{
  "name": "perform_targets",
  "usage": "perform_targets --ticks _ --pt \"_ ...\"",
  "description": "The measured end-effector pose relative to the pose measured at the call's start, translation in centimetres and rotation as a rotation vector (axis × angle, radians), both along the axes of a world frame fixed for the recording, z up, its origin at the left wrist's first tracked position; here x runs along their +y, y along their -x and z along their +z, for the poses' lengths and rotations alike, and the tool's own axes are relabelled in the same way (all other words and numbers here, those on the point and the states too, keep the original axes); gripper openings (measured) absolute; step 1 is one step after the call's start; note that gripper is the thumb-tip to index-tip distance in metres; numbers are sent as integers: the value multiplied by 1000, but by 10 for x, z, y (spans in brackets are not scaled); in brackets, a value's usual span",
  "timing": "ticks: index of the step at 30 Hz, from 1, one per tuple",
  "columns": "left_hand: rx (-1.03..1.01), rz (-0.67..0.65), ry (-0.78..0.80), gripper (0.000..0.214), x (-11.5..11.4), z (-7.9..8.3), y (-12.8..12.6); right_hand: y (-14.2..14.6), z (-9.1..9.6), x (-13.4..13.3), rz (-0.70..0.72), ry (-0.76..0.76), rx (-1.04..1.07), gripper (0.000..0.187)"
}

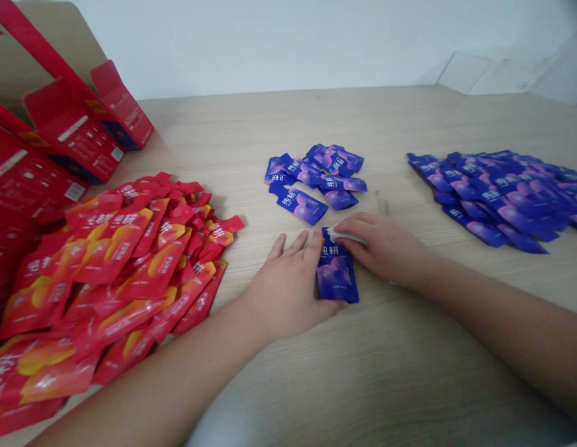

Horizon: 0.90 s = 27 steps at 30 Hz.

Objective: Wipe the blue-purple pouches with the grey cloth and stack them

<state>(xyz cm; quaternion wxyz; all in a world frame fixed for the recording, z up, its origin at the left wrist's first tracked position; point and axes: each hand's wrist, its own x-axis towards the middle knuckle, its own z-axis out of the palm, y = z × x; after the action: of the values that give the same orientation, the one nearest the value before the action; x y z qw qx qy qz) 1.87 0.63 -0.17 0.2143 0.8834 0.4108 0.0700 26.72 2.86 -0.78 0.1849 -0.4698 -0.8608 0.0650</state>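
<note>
A purple sachet (pixel 337 273) with white lettering lies flat on the table between my hands. My left hand (pixel 292 282) rests beside it with its fingers spread, the index finger along the sachet's left edge and the thumb across its lower end. Closed at the sachet's top right corner is my right hand (pixel 381 245), pinching a small white wipe (pixel 333 234) that touches the sachet's top. Part of the wipe is hidden under the fingers. Just beyond my hands lies a loose group of several purple sachets (pixel 301 205).
A large heap of red and orange sachets (pixel 143 273) spreads on the left. Behind it stand open red cartons (pixel 83 133). A pile of overlapping purple sachets (pixel 502 192) lies on the right. The wooden tabletop (pixel 269 121) meets a white wall (pixel 269 46) at the back.
</note>
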Motion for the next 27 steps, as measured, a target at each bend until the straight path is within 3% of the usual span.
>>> perform_targets --ticks 3,8,10,18,27 --pt "4 4 4 112 0 2 0 0 8 -14 -15 51 144 21" --pt "16 -25 4 106 -1 1 3 15 31 -41 304 409 215 21" --pt "23 -38 -7 107 -2 -1 4 19 34 -41 374 449 179 23" --pt "44 -30 -29 106 -2 -1 3 20 22 -26 381 247 29 22" --pt "54 -16 -58 110 -2 -1 2 10 6 -3 198 29 -107 24"
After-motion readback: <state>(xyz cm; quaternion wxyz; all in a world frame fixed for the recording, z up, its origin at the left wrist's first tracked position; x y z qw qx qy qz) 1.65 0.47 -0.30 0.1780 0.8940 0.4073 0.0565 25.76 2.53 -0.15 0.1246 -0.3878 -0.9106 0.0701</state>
